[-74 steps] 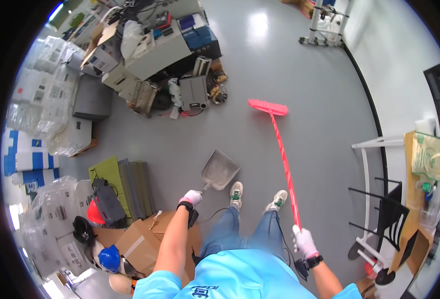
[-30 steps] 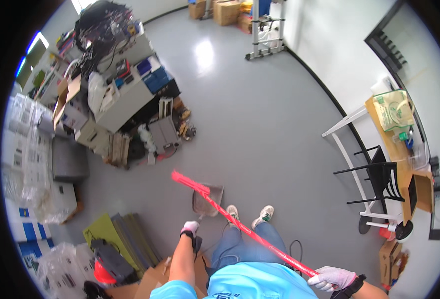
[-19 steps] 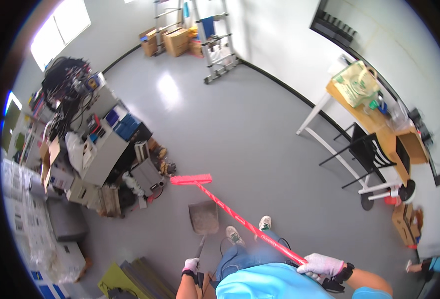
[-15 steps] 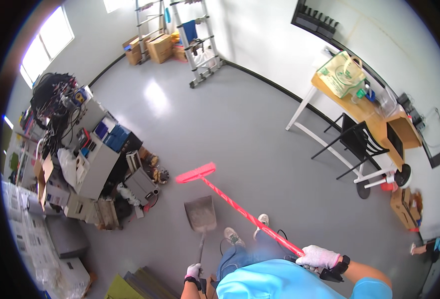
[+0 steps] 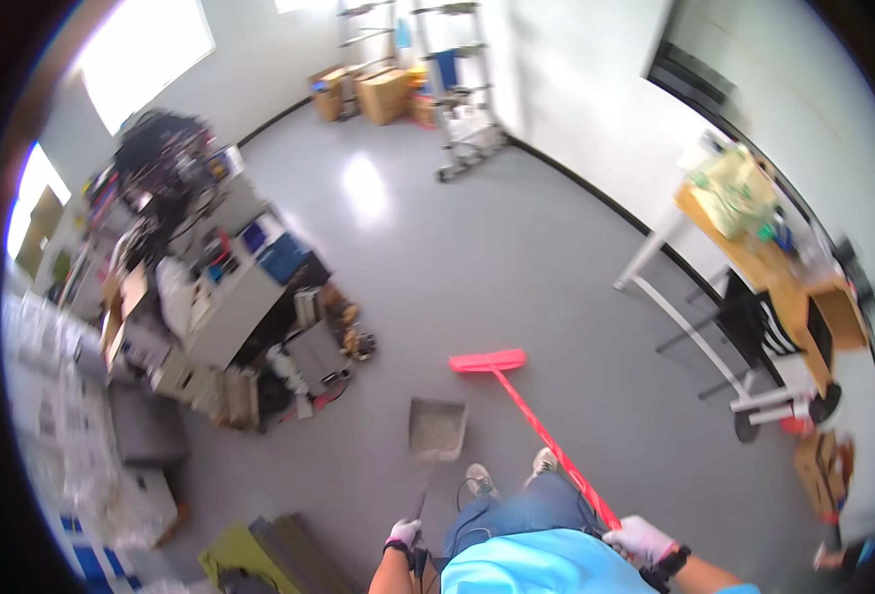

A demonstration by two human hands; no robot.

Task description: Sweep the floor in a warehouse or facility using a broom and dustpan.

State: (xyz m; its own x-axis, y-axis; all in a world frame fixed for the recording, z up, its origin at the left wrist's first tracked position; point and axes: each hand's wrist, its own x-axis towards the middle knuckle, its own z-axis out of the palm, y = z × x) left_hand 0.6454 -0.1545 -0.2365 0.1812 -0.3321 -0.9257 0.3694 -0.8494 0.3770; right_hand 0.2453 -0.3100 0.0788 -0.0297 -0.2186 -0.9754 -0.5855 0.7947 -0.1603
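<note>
My left hand [image 5: 405, 532], in a white glove, is closed round the handle of a grey dustpan [image 5: 437, 430]. The pan sits low in front of my feet, its open side facing away from me. In my right hand [image 5: 641, 540], also gloved, is the end of the red handle of a broom [image 5: 552, 445]. The pink-red broom head [image 5: 487, 361] is farther out on the grey floor, ahead of the dustpan and a little to its right, apart from it. Whether the bristles touch the floor I cannot tell.
On the left, a cluttered desk [image 5: 234, 315] has boxes and equipment around it. Green folded mats [image 5: 279, 559] lie at lower left. A wooden table [image 5: 754, 247] with a black chair [image 5: 754, 322] stands right. A ladder [image 5: 457, 89] and cardboard boxes [image 5: 383, 96] are at the far wall.
The broom head has shifted right, away from the dustpan, and its handle stands steeper. The dustpan remains in my left hand. The whole view has turned, so the room appears shifted rightward.
</note>
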